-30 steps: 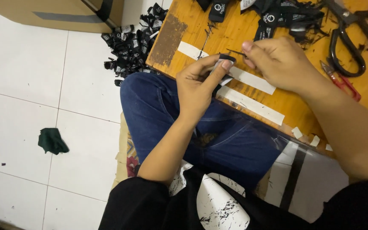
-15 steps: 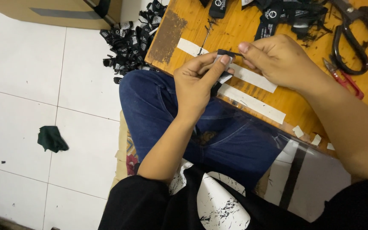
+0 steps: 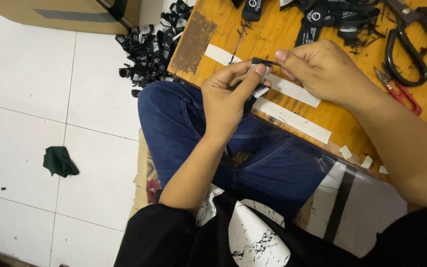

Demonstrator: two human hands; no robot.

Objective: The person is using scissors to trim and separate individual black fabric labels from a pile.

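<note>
A small black label (image 3: 259,74) sits between both hands, just over the near edge of the wooden tabletop (image 3: 332,106). The left hand (image 3: 228,96) is curled shut around it, thumb on top. The right hand (image 3: 322,69) pinches its end with closed fingertips. White strips (image 3: 292,120) lie under the hands. Scissors (image 3: 406,49) and red snips (image 3: 399,91) lie to the right. A label pile (image 3: 147,47) lies on the floor.

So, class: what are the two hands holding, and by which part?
A small black fabric label: left hand pinches its body between thumb and fingers, right hand pinches its upper end.
</note>
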